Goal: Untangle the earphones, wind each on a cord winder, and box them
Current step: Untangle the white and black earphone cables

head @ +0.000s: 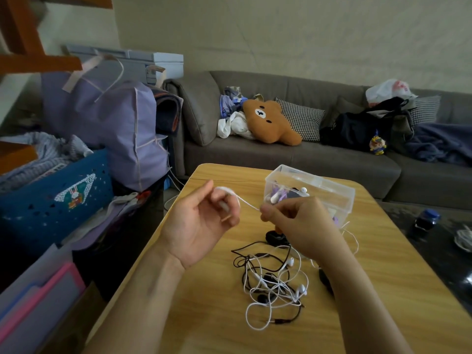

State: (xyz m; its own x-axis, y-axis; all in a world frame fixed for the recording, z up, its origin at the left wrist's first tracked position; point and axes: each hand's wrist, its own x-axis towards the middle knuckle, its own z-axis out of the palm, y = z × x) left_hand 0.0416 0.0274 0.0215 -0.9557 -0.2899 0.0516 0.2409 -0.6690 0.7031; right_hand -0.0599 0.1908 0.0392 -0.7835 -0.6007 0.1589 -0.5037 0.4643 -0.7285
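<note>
A white earphone cord (246,203) stretches between my two hands above the wooden table (209,315). My left hand (201,223) has the cord looped over its curled fingers, around something I cannot make out. My right hand (298,226) pinches the cord's other end. Below my hands lies a tangle of white and black earphones (273,282). A clear plastic box (310,192) stands behind my right hand with a wound white earphone and purple and black items inside. A black round item (274,237) lies partly hidden under my right hand.
A grey sofa (293,154) with a bear cushion, pillows and bags runs behind the table. Left of the table stand a blue basket (58,200), a purple bag and folders. A dark low table (434,238) with a blue-capped jar sits at the right.
</note>
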